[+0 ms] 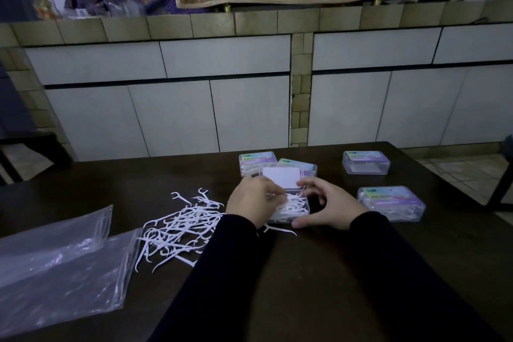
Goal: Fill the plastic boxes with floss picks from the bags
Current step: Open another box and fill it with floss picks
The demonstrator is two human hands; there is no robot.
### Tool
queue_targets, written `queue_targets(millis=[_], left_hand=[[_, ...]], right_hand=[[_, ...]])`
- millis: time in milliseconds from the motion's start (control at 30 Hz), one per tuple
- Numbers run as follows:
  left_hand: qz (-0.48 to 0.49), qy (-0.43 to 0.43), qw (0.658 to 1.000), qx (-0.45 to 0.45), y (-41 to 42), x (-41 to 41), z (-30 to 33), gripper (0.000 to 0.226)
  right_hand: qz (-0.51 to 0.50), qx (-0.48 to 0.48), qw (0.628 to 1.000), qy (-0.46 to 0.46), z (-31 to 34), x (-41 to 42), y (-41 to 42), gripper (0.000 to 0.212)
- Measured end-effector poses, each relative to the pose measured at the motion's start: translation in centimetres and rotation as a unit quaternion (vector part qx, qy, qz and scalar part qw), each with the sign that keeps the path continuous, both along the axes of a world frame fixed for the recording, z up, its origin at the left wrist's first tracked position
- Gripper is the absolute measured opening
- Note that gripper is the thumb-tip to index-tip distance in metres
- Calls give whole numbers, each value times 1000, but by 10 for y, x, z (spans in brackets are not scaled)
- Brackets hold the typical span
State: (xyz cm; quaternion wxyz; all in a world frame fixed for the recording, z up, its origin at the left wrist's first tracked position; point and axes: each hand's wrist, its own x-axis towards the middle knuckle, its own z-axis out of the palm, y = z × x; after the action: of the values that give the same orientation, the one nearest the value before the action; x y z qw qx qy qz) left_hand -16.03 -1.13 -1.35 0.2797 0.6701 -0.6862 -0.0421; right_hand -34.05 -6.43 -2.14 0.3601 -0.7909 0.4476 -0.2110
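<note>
Nearest me on the dark surface [305,272], a clear zip bag [55,264] lies flat at the left, its mouth turned toward a loose pile of floss picks [177,228] spilled just beside it. I see that pile sitting directly left of my left hand [254,203], close enough that its nearest picks reach the sleeve, while my right hand [326,207] is well apart from it on the far side of the open plastic box [291,209]. One stray pick [280,230] lies just in front of the box, between my wrists. My left hand has its fingers curled over the box's left end, apparently pinching picks into it, though I cannot tell how many. My right hand cups the box's right end, thumb at the near corner, fingers loosely curled, steadying it. The box's long axis runs left to right and its raised lid [281,177] stands at the far edge. I judge the left hand should fetch more. Beyond sit four closed boxes: two [256,161] behind the lid, two [391,203] to the right.
</note>
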Motion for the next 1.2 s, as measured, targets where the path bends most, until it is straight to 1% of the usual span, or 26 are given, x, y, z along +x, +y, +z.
queue_targets(millis=[67,133,233,333,467,700,833,933,1000,1100,1200], left_hand=[[18,5,1000,-24,1,2,0,17],[65,5,997,-46,4,9,1,18],[119,34,992,-33,7,20,0,17],[122,66,990,0,9,19,0,15],[124,57,991,-1,6,15,-1,12],[105,59,992,-25,4,11,-4,12],[99,70,991,-53,8,14,-4,14],[76,75,992,-68,14,17,-3,15],[36,71,994,-76,18,18,-1,13],[-27,42,998,-47,22,12,-2,14],[-20,26,999,-27,19,3,-6,18]], right_hand=[[0,3,1000,0,0,0,0,87],[-1,4,1000,3,1,0,1,86],[-7,7,1000,9,0,0,0,86],[-9,7,1000,11,0,1,0,86],[-6,9,1000,11,-1,1,-2,85],[-5,2,1000,8,-2,0,-2,85],[-11,-10,1000,22,-7,0,-4,85],[-18,-32,998,54,-8,1,-2,90],[-15,-44,997,66,-8,1,0,90],[-14,-52,996,74,-11,0,2,90],[-22,-53,995,79,-13,0,3,89]])
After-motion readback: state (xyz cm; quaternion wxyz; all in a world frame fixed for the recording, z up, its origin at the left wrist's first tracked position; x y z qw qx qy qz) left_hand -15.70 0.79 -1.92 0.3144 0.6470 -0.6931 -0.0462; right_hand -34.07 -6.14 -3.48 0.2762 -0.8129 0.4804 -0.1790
